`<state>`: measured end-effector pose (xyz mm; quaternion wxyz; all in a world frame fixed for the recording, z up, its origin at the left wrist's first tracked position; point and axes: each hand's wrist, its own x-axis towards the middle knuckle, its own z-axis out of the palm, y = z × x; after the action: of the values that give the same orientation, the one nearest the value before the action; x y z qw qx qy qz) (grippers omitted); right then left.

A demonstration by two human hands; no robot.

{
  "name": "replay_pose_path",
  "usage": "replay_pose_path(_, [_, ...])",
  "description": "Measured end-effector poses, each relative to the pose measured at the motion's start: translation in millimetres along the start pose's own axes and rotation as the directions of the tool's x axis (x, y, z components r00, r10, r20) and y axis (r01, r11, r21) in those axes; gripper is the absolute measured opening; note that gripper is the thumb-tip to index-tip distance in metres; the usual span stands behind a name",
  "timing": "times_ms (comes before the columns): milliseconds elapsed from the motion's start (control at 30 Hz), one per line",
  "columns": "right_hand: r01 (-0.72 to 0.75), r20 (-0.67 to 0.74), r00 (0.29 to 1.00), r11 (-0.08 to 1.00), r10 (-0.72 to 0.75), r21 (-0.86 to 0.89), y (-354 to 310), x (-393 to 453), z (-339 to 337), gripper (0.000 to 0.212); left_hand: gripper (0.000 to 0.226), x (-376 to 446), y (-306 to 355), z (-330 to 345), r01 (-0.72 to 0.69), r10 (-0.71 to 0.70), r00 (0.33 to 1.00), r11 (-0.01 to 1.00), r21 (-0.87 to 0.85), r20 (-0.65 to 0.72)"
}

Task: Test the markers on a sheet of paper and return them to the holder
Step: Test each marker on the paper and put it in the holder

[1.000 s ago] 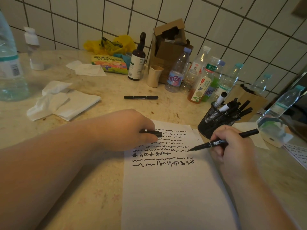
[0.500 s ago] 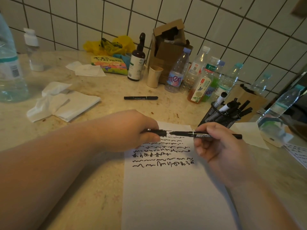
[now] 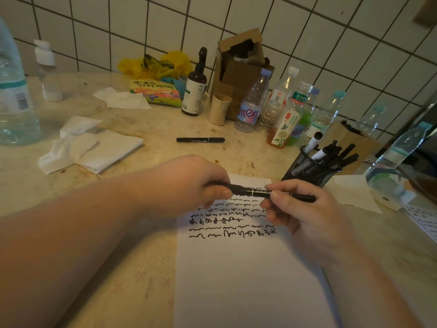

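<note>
Black marker (image 3: 257, 192) pinched by left hand (image 3: 189, 185) and right hand (image 3: 305, 218) over paper's (image 3: 248, 280) top edge, pen holder (image 3: 307, 169) near right, bare paper below scribbles

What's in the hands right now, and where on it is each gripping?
One black marker: left hand grips its capped end, right hand pinches the barrel.

Black marker (image 3: 260, 192) level between left hand (image 3: 189, 185) and right hand (image 3: 305, 216), above scribbled paper (image 3: 248, 268).
</note>
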<state>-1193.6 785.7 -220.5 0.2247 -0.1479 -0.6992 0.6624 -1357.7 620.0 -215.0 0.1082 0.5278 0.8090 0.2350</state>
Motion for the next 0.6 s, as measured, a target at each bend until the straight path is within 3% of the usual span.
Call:
replay_pose_path(400, [0.026, 0.012, 1.000, 0.999, -0.026, 0.025, 2.0, 1.9, 2.4, 0.017, 0.017, 2.8, 9.8, 2.0, 0.010, -0.009, 0.999, 1.000, -0.027, 0.042])
replay_pose_path(600, [0.050, -0.005, 0.999, 0.997, -0.050, -0.055, 1.2, 3.7, 2.8, 0.022, 0.018, 4.4, 2.6, -0.5, 0.043, -0.033, 0.998, 0.981, -0.189, 0.056])
